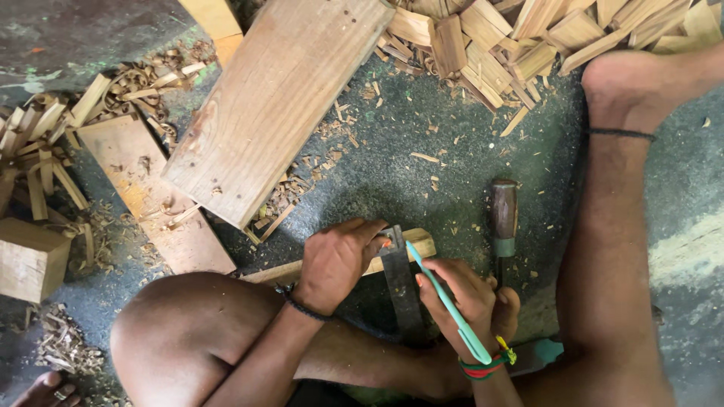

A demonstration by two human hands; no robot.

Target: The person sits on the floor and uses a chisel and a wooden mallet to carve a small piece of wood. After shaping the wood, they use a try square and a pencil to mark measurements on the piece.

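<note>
On the dark grey floor [422, 128] a person sits with bare legs folded, and bits of wood lie all around. Small chips and curls of wood are sprinkled over the floor. A big flat board [275, 98] lies slanted near the top, and it rests partly on a second flat board [151, 192] under it. A pile of short cut wood pieces [543, 34] fills the top right corner. Thin wood strips [45, 147] lie in a heap on the left side. A square wood block [29, 258] sits at the left edge. A tool with a dark wooden handle [504, 215] lies on the floor, just beside the right hand. No packages, labels or signs show anywhere.

Near the bottom, a thin wood stick [392, 249] lies across the floor in front of the person. A dark metal square [400, 283] lies over the stick. The left hand [337, 260] is spread flat, and its fingers press down on the stick and the square. That wrist wears a dark band. The right hand [467, 298] is closed around a green pen [449, 301]. The pen tip touches the stick right beside the edge of the square. Red and green bands wrap the right wrist.
</note>
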